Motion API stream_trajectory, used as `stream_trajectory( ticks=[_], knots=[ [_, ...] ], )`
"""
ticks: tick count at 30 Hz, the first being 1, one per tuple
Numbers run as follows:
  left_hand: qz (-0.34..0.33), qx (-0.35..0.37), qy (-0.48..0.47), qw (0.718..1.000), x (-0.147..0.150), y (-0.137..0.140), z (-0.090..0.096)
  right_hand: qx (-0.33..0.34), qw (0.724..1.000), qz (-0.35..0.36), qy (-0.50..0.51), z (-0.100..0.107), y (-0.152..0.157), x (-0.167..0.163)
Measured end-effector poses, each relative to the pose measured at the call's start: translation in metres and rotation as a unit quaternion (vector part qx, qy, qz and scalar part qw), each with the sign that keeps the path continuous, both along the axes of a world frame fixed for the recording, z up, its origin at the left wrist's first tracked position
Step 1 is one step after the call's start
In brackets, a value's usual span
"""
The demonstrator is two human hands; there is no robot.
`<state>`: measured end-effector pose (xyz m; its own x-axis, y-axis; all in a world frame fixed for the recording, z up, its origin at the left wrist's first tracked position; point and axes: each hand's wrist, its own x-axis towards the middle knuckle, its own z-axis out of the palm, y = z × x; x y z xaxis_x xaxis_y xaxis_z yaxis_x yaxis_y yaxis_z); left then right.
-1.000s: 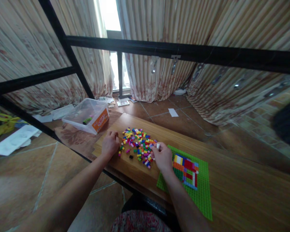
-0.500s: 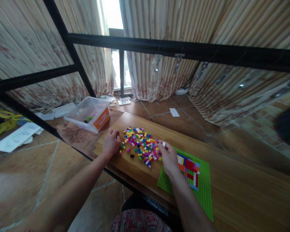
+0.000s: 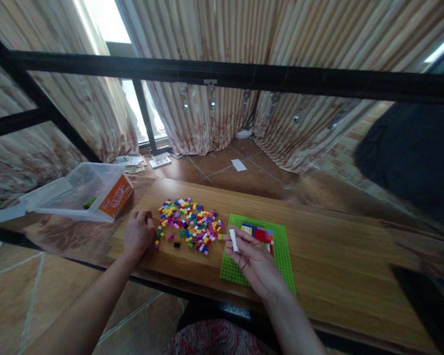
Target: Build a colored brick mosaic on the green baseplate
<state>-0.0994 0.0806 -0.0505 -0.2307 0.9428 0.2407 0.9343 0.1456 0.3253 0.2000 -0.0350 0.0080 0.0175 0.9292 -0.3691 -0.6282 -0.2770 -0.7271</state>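
Observation:
My right hand (image 3: 253, 259) is turned partly palm up over the green baseplate (image 3: 283, 261), with a long white toy brick (image 3: 233, 240) held in its fingers. Behind that hand, a flat patch of coloured bricks (image 3: 259, 232) is fixed on the baseplate, partly covered by my fingers. Loose small bricks (image 3: 192, 222) in many colours lie spread between my two hands. My left hand (image 3: 138, 231) rests on the wooden bench top, curled, just left of these bricks; whether its fingers hold anything is hidden. A black piece (image 3: 176, 244) lies apart at the near side of the pile.
A clear plastic box (image 3: 85, 192) with an orange label stands at the left end. The wooden bench top (image 3: 329, 256) runs to the right. A black metal rail (image 3: 222, 74) crosses in front of curtains. Someone in dark clothing (image 3: 414, 158) is at the right.
My right hand has come away from the loose bricks and turned over above the baseplate, showing the white brick. The view has swung right; my left hand stays by the pile.

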Motion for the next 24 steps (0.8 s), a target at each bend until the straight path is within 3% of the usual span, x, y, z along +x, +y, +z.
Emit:
stream_trajectory(
  ticks=[5, 9, 13, 16, 21, 24],
  knots=[
    [0.004, -0.013, 0.012, 1.0, 0.001, 0.002, 0.004, -0.011, 0.992, -0.013, -0.128, -0.011, -0.032, 0.014],
    [0.012, -0.016, 0.027, 0.999, 0.003, 0.002, 0.007, 0.016, 0.964, -0.043, -0.264, -0.025, -0.052, 0.042],
    [0.012, -0.02, 0.028, 0.999, 0.005, 0.001, 0.01, 0.035, 0.882, -0.082, -0.463, -0.026, -0.056, 0.078],
    [0.012, -0.019, 0.025, 0.999, 0.005, 0.001, 0.01, 0.045, 0.823, -0.086, -0.559, -0.023, -0.05, 0.096],
    [0.011, -0.017, 0.017, 1.0, 0.004, 0.002, 0.008, 0.053, 0.758, -0.083, -0.644, -0.025, -0.041, 0.103],
    [0.015, -0.017, 0.016, 1.0, 0.003, 0.002, 0.008, 0.061, 0.741, -0.07, -0.665, -0.028, -0.038, 0.1]
  ],
)
